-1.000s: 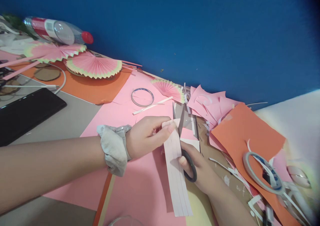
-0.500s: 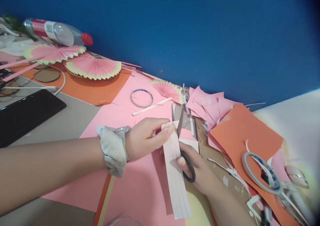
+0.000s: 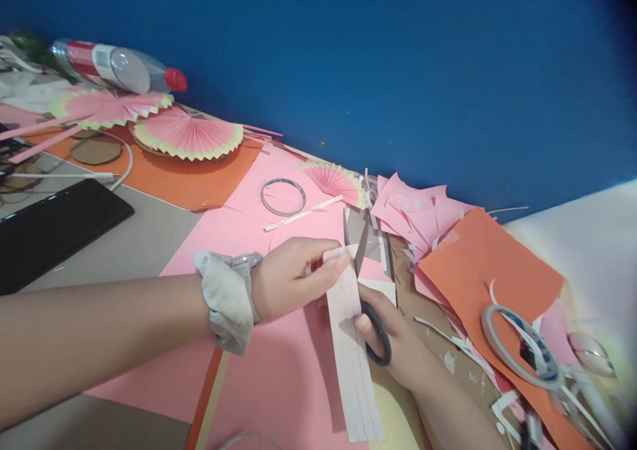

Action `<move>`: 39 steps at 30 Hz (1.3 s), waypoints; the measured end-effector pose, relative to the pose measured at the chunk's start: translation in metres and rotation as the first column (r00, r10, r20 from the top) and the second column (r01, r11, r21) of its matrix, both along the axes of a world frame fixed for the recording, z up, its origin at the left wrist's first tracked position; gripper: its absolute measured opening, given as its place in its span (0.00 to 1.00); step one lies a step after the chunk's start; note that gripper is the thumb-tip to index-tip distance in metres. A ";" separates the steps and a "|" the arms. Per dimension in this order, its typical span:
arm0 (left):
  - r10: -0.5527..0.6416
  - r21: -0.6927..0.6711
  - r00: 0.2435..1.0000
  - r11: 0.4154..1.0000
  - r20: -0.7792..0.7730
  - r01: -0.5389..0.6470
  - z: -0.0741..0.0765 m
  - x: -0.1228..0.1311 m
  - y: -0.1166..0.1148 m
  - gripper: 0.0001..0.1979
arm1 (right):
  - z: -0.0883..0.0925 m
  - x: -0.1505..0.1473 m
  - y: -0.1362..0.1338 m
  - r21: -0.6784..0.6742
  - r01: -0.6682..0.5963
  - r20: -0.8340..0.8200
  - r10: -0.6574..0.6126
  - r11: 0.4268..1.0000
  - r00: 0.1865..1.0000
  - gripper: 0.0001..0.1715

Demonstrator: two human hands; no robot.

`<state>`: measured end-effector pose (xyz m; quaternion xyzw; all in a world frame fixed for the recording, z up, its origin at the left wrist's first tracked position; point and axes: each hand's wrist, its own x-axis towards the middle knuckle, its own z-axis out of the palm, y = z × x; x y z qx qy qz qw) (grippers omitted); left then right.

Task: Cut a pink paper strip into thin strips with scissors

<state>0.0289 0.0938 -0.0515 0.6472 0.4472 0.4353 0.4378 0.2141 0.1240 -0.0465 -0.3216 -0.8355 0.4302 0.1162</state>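
Observation:
My left hand [image 3: 303,271] pinches the top end of a long white paper strip [image 3: 351,357] marked with thin lengthwise lines. The strip hangs down toward me over pink paper [image 3: 269,390]. My right hand [image 3: 388,334] is closed on black-handled scissors [image 3: 378,340]. Their blades stand apart and point away from me, with the strip's top edge at or between them; exactly how far the paper sits in the blades I cannot tell. Part of the right fingers is hidden behind the strip. A scrunchie [image 3: 226,304] circles my left wrist.
Folded pink paper fans [image 3: 192,135] and a plastic bottle [image 3: 114,65] lie along the blue wall. A black phone [image 3: 64,227] is at left. A tape ring [image 3: 283,196] lies on the pink sheet. Orange paper [image 3: 492,264], pink scraps [image 3: 418,208] and a tape roll [image 3: 520,347] crowd the right.
Both hands, the strip and the scissors sit very slightly lower and to the right in the view. The scissors' blades stay apart, and the grips are the same.

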 end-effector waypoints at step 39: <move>-0.023 0.030 1.000 0.999 0.004 0.023 0.002 0.000 0.000 0.16 | 0.000 0.000 0.001 -0.005 0.013 0.006 -0.013 1.000 1.000 0.33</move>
